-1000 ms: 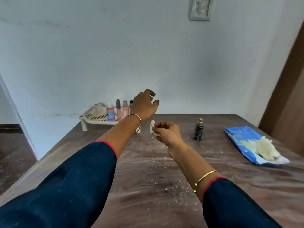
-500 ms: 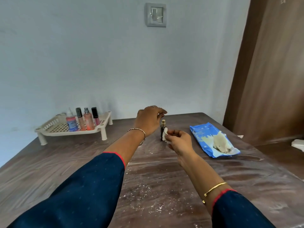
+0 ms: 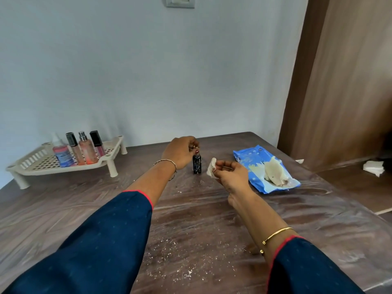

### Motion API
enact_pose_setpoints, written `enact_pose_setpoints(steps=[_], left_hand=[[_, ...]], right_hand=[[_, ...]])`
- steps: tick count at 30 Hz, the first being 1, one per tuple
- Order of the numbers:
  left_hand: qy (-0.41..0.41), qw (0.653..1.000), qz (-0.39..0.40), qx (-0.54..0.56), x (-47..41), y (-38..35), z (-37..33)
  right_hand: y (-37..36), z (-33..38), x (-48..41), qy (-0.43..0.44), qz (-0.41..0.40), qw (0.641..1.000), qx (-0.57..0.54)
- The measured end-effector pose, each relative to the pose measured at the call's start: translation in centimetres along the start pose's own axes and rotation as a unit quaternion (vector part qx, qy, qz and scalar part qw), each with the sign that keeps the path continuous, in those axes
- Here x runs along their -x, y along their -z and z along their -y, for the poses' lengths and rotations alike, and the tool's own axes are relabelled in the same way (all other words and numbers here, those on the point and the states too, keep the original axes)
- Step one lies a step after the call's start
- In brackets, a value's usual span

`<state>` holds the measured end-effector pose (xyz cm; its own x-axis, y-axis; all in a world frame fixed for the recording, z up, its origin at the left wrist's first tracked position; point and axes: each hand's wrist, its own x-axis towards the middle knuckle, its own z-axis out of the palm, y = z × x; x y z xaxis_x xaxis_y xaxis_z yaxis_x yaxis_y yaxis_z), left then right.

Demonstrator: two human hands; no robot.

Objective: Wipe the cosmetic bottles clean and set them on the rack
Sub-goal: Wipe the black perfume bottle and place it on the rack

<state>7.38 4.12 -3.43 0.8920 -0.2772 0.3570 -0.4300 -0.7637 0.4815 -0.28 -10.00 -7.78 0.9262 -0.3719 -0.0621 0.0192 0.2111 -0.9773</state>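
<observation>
Worktop [image 3: 212, 219] of dark wood grain under a glossy film fills my view. Its far edge meets a pale blue wall [image 3: 148, 71] and its right edge runs diagonally beside a brown wooden door [image 3: 350, 81]. Open surface lies between the two arms and across the near left, dusted with white specks [image 3: 180, 262].

Near the middle stands a small dark bottle [image 3: 196, 165], upright, long axis vertical, cap pointing up. My left hand [image 3: 180, 152] reaches over it, fingers [image 3: 194, 145] pinching the cap from above. Just to its right, apart from the bottle, my right hand [image 3: 231, 177] has thumb and fingers clamped on a small crumpled white wipe [image 3: 211, 170].

A cream slotted rack [image 3: 63, 169] sits on short legs at the far left, well apart from the dark bottle, carrying four upright bottles [image 3: 78, 150] in a row. A blue wipes packet [image 3: 254, 155] lies flat at the far right, a wipe spilling out of it. A switch plate [image 3: 179, 1] is on the wall above.
</observation>
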Motion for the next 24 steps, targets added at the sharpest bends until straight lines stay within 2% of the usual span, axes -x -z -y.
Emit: enact_pose_setpoints(steps=[9, 14, 17, 20, 24], left_hand=[[0.003, 0.999, -0.030, 0.018, 2.4, 1.3, -0.2], [0.035, 0.988, -0.058, 0.136, 7.0, 4.2, -1.0], [0.074, 0.957, -0.075, 0.270, 10.6, 6.1, -1.1], [0.104, 0.906, -0.078, 0.403, 14.6, 8.0, -1.1], [0.138, 0.859, -0.104, 0.482, 19.2, 8.7, -0.6]], right_hand=[[-1.2, 1.4, 2.1, 0.017, 0.027, 0.999, -0.008], [-1.8, 2.4, 5.2, 0.098, 0.034, 0.995, -0.004], [-1.7, 2.3, 7.8, 0.182, 0.016, 0.983, 0.021], [-1.8, 1.8, 10.8, 0.222, 0.013, 0.975, 0.032], [-2.3, 0.1, 14.8, 0.242, 0.021, 0.969, 0.034]])
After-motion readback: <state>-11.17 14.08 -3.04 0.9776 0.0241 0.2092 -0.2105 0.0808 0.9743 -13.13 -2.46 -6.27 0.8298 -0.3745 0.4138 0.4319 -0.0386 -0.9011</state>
